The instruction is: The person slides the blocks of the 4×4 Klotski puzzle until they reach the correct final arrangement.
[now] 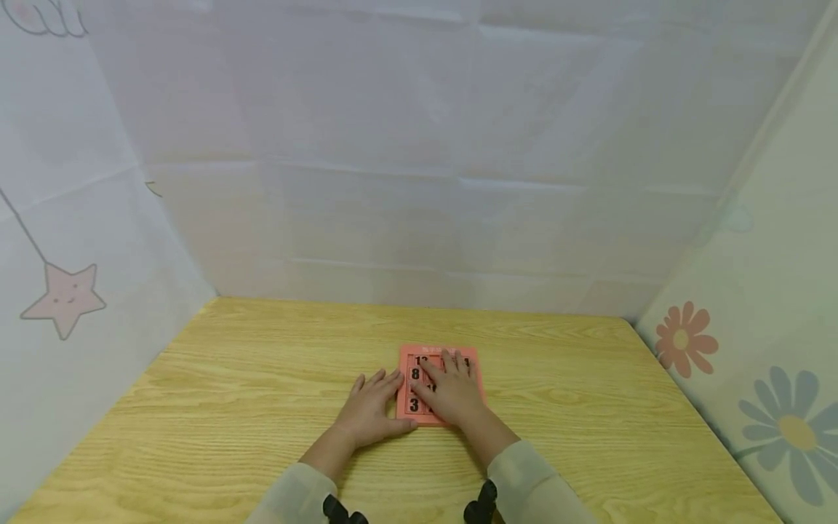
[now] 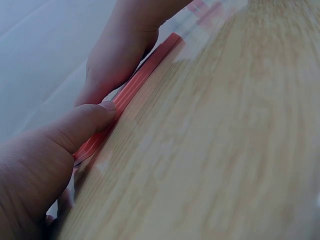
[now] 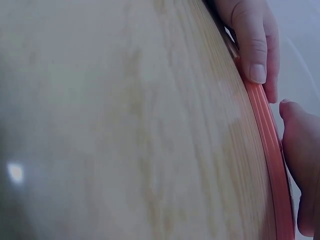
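A pink number slide puzzle [image 1: 419,351] with black-numbered tiles [image 1: 414,405] lies flat on the wooden table. My left hand [image 1: 368,415] holds its near left corner, thumb along the front edge and fingers by the left side. Spread over the tiles is my right hand [image 1: 456,394], its fingers extended and covering several numbers. In the left wrist view, the left thumb [image 2: 92,122] presses the puzzle's ridged edge [image 2: 150,70]. The right wrist view shows that edge [image 3: 272,155] too, between the left hand [image 3: 252,40] and the right hand [image 3: 305,150].
The wooden tabletop [image 1: 229,407] spreads around the puzzle on all sides. White sheeting [image 1: 393,145] hangs behind it. A left panel bears a pink star [image 1: 65,298], and a right panel [image 1: 772,276] has printed flowers.
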